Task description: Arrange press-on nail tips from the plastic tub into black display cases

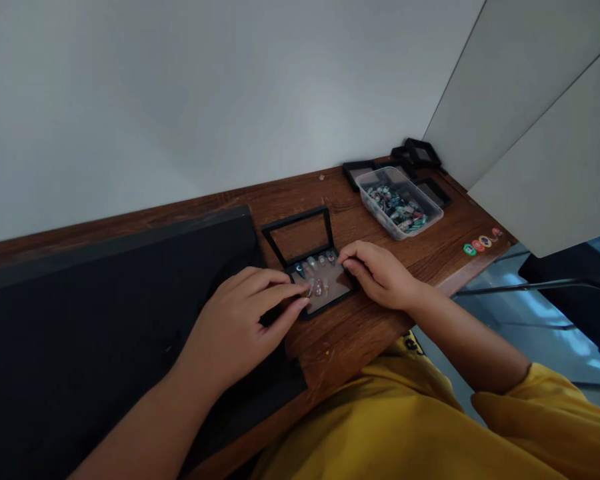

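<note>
A small black display box (330,303) stands on the wooden desk with its framed clear lid (300,235) raised. Inside, several decorated press-on nails (312,263) form an upper row on the pale base, and a few clear ones (319,287) lie lower down. My left hand (243,310) reaches over the box's left side, index fingertip at a lower nail and thumb spread apart from it. At the right edge, by the end of the upper row, my right hand (380,273) has its thumb and fingers closed on the box; the fingertips' exact contact is partly hidden.
A clear plastic tub (420,223) full of loose nails sits behind on the right. More black boxes (423,153) lie around it near the wall. A black mat (105,300) covers the left of the desk (330,347). Round stickers (477,245) mark the right edge.
</note>
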A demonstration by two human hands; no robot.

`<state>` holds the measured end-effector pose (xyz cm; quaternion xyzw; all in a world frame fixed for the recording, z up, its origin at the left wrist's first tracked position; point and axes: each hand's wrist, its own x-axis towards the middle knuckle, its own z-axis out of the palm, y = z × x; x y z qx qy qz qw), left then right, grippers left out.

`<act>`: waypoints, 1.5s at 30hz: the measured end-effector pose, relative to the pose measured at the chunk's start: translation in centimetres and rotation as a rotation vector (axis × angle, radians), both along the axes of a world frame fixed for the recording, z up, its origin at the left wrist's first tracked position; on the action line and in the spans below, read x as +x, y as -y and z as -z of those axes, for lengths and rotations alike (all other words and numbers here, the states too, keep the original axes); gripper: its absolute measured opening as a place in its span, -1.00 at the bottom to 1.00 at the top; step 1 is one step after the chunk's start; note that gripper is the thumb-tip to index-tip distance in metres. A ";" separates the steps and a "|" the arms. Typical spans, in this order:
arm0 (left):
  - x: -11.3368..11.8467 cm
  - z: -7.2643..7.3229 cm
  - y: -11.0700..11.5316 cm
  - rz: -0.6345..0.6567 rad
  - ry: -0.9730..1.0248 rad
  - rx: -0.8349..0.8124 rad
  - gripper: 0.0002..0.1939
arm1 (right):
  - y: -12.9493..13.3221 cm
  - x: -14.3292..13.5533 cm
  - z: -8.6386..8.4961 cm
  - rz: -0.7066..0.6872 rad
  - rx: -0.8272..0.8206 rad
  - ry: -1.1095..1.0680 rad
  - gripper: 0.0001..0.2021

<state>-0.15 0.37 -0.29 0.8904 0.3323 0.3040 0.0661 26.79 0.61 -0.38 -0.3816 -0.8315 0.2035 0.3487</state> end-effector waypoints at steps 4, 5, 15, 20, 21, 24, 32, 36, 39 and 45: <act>-0.2 0.0 -0.1 -0.008 0.030 -0.038 -0.74 | 0.0 0.1 0.0 -0.038 0.026 0.050 -0.84; -0.2 0.0 -0.2 -0.009 0.035 -0.047 -0.75 | 0.0 0.1 0.0 -0.047 0.033 0.059 -0.83; -0.3 0.1 -0.2 0.005 0.056 -0.079 -0.77 | -0.3 0.1 0.0 -0.130 0.019 0.084 -0.77; -0.3 0.2 -0.2 0.005 0.067 -0.099 -0.76 | -0.2 0.1 -0.3 -0.149 0.009 0.063 -0.78; -0.3 0.2 -0.2 0.003 0.065 -0.104 -0.75 | -0.1 0.1 -0.3 -0.142 0.015 0.063 -0.79; -0.4 0.2 -0.1 -0.008 0.058 -0.126 -0.73 | 0.0 0.2 -0.2 -0.102 0.037 0.069 -0.83; -0.5 0.0 -0.1 -0.013 0.053 -0.157 -0.73 | 0.1 0.4 -0.3 -0.099 -0.034 0.114 -0.80; -0.4 0.0 -0.1 -0.007 0.063 -0.151 -0.75 | 0.1 0.3 -0.2 -0.077 -0.059 0.145 -0.79; -0.4 0.0 -0.1 0.003 0.067 -0.145 -0.75 | 0.1 0.3 -0.2 -0.075 -0.043 0.145 -0.79; -0.4 0.0 -0.1 0.006 0.062 -0.120 -0.75 | -0.1 0.2 -0.3 -0.060 -0.022 0.157 -0.83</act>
